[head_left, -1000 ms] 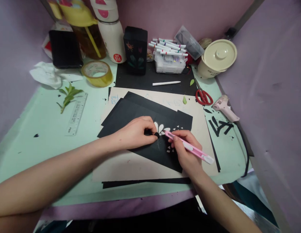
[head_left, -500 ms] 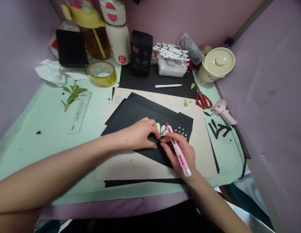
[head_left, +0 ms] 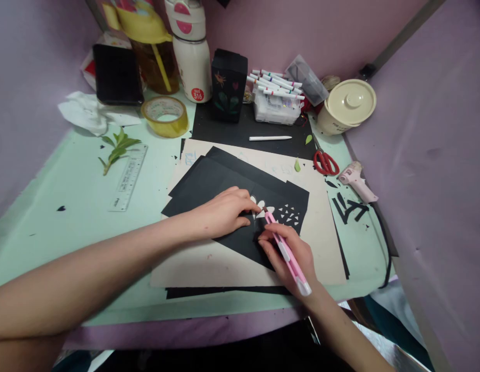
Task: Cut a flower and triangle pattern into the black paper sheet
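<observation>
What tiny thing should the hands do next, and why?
I'd slide the left hand's fingertips back a little, keeping them pressed on the black paper. The right hand holds the pink cutter with its tip by the white petal shapes, and a left fingertip looks very close to that tip. A bit more room would probably be safer.

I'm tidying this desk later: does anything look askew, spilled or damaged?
No spill shows. The white markers lie crisscrossed atop a clear case, loose enough that they might roll off. Black strips are scattered like offcuts beside the glue gun, and a white tissue lies crumpled, far left.
</observation>
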`<action>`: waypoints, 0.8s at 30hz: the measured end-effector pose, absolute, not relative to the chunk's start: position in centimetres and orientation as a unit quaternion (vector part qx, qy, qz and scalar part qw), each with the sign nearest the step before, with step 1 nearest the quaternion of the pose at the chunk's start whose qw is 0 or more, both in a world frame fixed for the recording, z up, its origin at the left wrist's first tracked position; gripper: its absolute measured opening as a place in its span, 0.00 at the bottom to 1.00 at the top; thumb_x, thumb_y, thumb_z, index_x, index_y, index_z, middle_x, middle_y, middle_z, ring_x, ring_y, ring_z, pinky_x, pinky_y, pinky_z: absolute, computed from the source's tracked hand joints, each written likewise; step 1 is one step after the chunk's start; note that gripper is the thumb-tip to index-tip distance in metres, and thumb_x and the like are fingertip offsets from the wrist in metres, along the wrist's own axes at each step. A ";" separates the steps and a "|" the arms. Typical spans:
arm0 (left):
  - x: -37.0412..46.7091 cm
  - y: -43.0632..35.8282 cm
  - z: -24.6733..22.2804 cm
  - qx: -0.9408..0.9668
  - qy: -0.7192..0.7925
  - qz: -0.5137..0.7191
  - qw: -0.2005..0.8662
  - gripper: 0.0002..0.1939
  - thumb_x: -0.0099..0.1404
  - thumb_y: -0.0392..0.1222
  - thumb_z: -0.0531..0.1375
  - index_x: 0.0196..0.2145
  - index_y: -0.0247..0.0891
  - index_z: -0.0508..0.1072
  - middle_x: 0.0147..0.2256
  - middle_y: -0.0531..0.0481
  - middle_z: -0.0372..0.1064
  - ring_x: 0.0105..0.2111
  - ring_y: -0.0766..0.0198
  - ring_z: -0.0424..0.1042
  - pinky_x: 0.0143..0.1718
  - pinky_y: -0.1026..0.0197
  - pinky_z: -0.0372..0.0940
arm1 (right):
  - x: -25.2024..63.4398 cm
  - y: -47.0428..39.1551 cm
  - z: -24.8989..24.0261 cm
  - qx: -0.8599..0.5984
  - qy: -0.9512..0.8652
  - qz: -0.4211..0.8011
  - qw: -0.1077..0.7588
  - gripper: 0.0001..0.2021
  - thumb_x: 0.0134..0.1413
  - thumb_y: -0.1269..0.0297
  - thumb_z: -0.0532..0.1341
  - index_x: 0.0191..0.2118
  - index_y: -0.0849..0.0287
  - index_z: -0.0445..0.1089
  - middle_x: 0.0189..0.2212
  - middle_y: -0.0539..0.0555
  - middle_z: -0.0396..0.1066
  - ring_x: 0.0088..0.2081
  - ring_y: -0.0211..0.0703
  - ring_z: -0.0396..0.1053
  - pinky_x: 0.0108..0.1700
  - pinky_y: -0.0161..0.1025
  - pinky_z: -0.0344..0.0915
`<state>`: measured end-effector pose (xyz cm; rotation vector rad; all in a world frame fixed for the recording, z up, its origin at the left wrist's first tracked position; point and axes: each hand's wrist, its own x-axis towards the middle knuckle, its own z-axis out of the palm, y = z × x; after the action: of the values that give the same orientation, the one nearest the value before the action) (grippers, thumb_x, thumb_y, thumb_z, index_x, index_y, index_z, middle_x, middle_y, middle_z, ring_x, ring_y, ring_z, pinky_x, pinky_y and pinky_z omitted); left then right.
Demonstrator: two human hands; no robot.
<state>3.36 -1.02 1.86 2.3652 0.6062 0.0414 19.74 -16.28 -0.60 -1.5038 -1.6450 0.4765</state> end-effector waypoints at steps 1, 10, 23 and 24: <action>3.4 -1.0 1.8 0.910 0.233 0.017 0.343 0.18 0.65 0.35 0.59 0.52 0.43 0.75 0.43 0.46 0.70 0.47 0.56 0.65 0.49 0.57 0.60 | 19.7 -16.5 -0.5 -0.602 -0.650 0.190 0.423 0.15 0.60 0.71 0.62 0.50 0.50 0.66 0.35 0.50 0.77 0.37 0.45 0.77 0.43 0.43 0.75; 3.2 -1.1 1.7 0.892 0.244 0.038 0.378 0.12 0.64 0.36 0.61 0.46 0.41 0.71 0.42 0.48 0.68 0.47 0.55 0.64 0.47 0.57 0.60 | 23.4 -16.3 2.1 -0.646 -0.552 0.031 0.526 0.19 0.53 0.71 0.69 0.50 0.52 0.69 0.35 0.51 0.77 0.37 0.47 0.77 0.45 0.48 0.73; 3.2 -1.1 1.1 0.897 0.254 0.053 0.358 0.06 0.65 0.41 0.60 0.40 0.40 0.69 0.40 0.48 0.67 0.44 0.54 0.65 0.44 0.55 0.62 | 33.8 -11.9 3.6 -0.642 -0.477 -0.068 0.596 0.18 0.56 0.65 0.66 0.52 0.57 0.64 0.46 0.59 0.76 0.45 0.49 0.78 0.52 0.53 0.72; 3.2 -1.1 1.2 0.899 0.255 0.054 0.353 0.07 0.65 0.42 0.60 0.40 0.40 0.70 0.39 0.48 0.67 0.44 0.54 0.65 0.44 0.54 0.62 | 33.3 -12.2 3.4 -0.641 -0.471 -0.069 0.602 0.18 0.57 0.64 0.66 0.52 0.57 0.65 0.46 0.59 0.77 0.45 0.49 0.78 0.53 0.54 0.72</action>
<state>3.24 -1.14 1.15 2.3245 0.6604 0.1395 33.25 -12.22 3.42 -1.4855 -1.0909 -0.1609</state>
